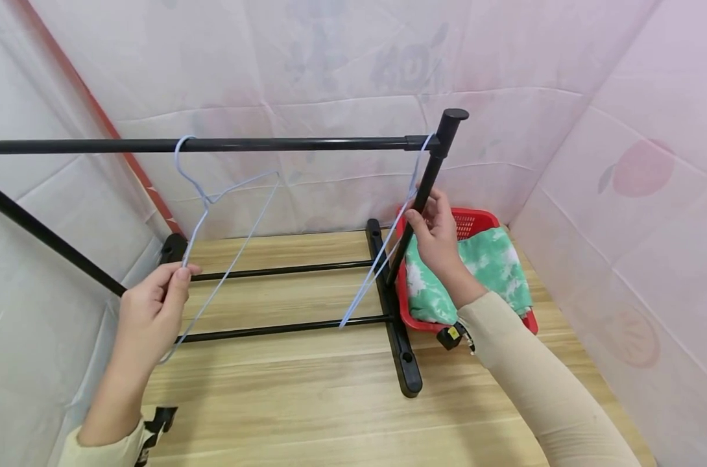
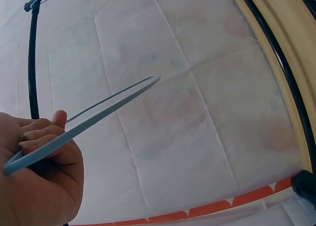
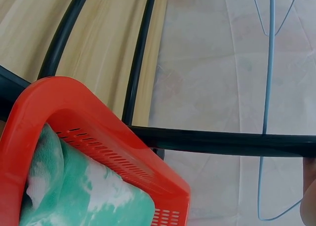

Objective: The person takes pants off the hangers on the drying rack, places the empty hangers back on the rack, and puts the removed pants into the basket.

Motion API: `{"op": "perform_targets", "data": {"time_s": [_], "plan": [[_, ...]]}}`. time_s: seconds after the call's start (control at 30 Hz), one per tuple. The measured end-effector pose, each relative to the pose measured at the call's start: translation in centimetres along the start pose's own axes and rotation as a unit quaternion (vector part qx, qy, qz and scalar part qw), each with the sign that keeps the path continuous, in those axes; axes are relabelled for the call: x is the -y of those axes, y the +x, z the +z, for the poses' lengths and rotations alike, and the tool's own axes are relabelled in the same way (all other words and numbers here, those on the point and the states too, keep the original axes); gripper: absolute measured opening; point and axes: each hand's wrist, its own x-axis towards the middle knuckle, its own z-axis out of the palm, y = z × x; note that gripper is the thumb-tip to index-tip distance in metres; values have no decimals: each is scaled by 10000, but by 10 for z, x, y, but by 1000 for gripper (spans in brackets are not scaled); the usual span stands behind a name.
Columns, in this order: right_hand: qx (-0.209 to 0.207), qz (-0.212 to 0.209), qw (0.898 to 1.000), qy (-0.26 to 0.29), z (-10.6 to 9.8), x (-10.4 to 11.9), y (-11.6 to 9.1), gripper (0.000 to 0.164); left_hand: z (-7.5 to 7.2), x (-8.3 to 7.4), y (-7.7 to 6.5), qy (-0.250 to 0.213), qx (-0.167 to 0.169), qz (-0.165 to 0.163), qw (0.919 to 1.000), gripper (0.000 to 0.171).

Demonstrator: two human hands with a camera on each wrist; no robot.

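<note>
A light-blue wire clothes hanger (image 1: 235,259) hooks over the rack's black top rail (image 1: 307,144) at left. My left hand (image 1: 155,310) pinches its side wire between thumb and fingers; in the left wrist view the hanger (image 2: 106,110) stretches away from the hand (image 2: 47,171). A second blue hanger (image 1: 368,277) hangs at the rail's right end, beside the upright post (image 1: 426,181). My right hand (image 1: 438,237) reaches around that post, thumb and fingertips at this hanger's upper part. In the right wrist view only part of the hand (image 3: 309,196) shows, against the post (image 3: 222,142).
A red plastic basket (image 1: 476,217) with green-and-white tie-dyed cloth (image 1: 493,259) stands behind the right arm, close to the rack's right foot (image 1: 408,376). Two lower bars (image 1: 295,327) cross above the wooden table (image 1: 307,402). Pale printed sheets (image 1: 342,65) enclose the area.
</note>
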Motion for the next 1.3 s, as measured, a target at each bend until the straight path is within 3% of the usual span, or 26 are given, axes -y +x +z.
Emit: {"op": "perform_targets", "data": {"time_s": [0.47, 0.6, 0.8, 1.07, 1.17, 1.3], "plan": [[-36, -83, 9999, -128, 0, 2, -2, 44, 2, 3, -1, 7, -5, -74, 10000, 18], [143, 136, 9995, -228, -5, 5, 0, 45, 0, 4, -2, 85, 27, -60, 9999, 16], [573, 641, 9958, -327, -18, 8, 0, 49, -2, 7, -2, 94, 74, 160, 9998, 16], [642, 498, 9959, -394, -20, 8, 0, 48, -2, 10, -1, 265, 59, 380, 9989, 16], [627, 447, 9958, -493, -18, 9, 1, 48, -3, 9, -2, 374, 99, 202, 9990, 19], [625, 538, 9950, -557, -15, 10, 3, 50, -7, -1, -7, 875, 240, 5, 9959, 34]]}}
